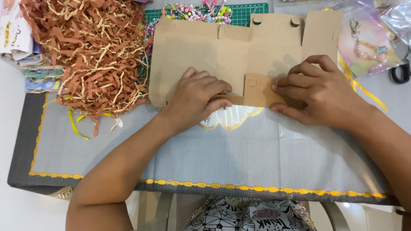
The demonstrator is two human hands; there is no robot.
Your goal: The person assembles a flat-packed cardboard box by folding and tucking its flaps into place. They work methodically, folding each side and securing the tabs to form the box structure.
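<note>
Nearby, paper shreds [92,55] flank hands-pressed cardboard [222,51].

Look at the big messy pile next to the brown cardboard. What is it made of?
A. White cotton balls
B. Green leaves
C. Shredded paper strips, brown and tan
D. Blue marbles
C. The pile is crinkly brown and tan paper strips, lying just beside the flat cardboard piece that the left hand and the right hand are pressing down on the grey mat.
</note>
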